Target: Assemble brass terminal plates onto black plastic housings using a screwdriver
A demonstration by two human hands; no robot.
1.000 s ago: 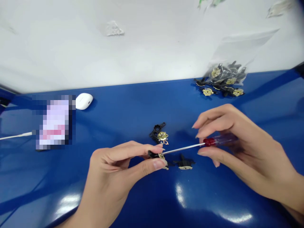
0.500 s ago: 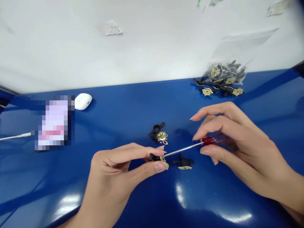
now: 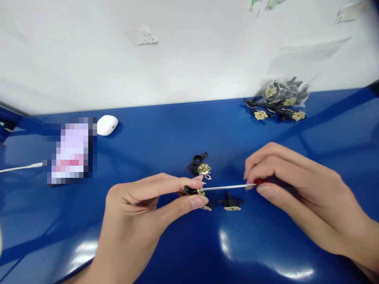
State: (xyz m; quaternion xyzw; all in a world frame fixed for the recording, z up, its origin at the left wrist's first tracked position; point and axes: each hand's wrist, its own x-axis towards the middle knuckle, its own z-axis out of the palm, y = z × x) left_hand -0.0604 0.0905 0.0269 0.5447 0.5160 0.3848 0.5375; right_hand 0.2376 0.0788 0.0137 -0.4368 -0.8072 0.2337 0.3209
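Between thumb and fingers, my left hand (image 3: pixel 148 217) pinches a small black plastic part with a brass-coloured plate (image 3: pixel 191 191). My right hand (image 3: pixel 299 197) is closed around the red handle of a screwdriver (image 3: pixel 226 187). Its metal shaft runs nearly level to the left, and the tip meets the plate side of the held part. Just behind my left fingertips lie a loose black bracket (image 3: pixel 197 159), a brass-coloured disc (image 3: pixel 204 169) and a tiny copper-coloured clip (image 3: pixel 208 176). A black part with a plate (image 3: pixel 231 203) rests under the shaft; another is partly hidden below my left thumb.
Several similar black parts (image 3: pixel 275 110) lie at the back right, by a clear plastic bag (image 3: pixel 296 92) holding more. On the left are a blurred-out phone (image 3: pixel 72 154), a white cable (image 3: pixel 22 167) and a white earbud case (image 3: pixel 107 125). A white wall borders the blue table (image 3: pixel 166 130).
My right fingers, spread apart before, have closed around the screwdriver handle. The shaft has swung closer to level. My left hand and the held part have shifted slightly left and up.
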